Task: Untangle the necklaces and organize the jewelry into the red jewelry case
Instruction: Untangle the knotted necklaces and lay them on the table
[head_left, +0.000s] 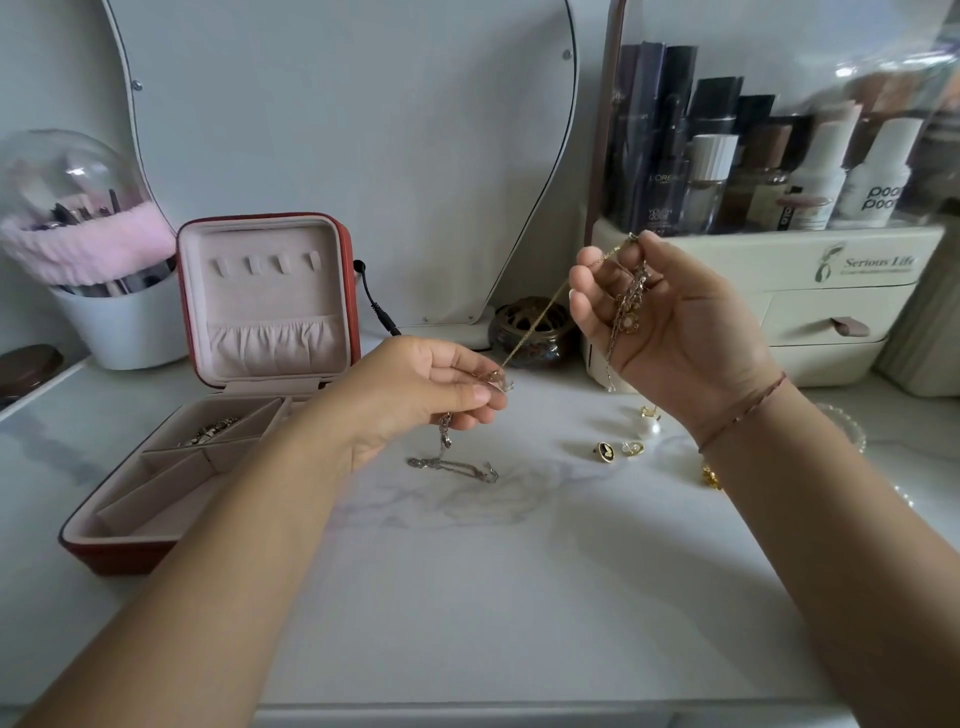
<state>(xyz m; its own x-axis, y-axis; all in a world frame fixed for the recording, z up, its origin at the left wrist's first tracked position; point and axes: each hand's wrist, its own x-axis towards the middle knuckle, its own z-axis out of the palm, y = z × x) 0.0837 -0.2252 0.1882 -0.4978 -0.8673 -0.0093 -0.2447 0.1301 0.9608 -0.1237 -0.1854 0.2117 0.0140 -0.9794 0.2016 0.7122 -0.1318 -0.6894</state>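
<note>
My right hand (670, 322) is raised, palm towards me, and holds a bunch of tangled gold necklaces (629, 306). A thin gold chain (540, 317) runs taut from that bunch down to my left hand (421, 395), which pinches its end. A silver necklace (452, 465) hangs from my left hand and trails on the tabletop. The red jewelry case (343, 270) stands open at the left, with one piece of jewelry (210, 430) in a back compartment. Gold earrings (619, 450) and a pearl piece (647, 426) lie on the table below my right wrist.
A white marble tabletop (467, 597) spreads in front. A brush holder with a pink band (93, 291) stands behind the case. A cosmetics organizer with drawers (810, 301) fills the back right. A small dark ornate pot (530, 332) and a mirror (337, 130) stand behind my hands.
</note>
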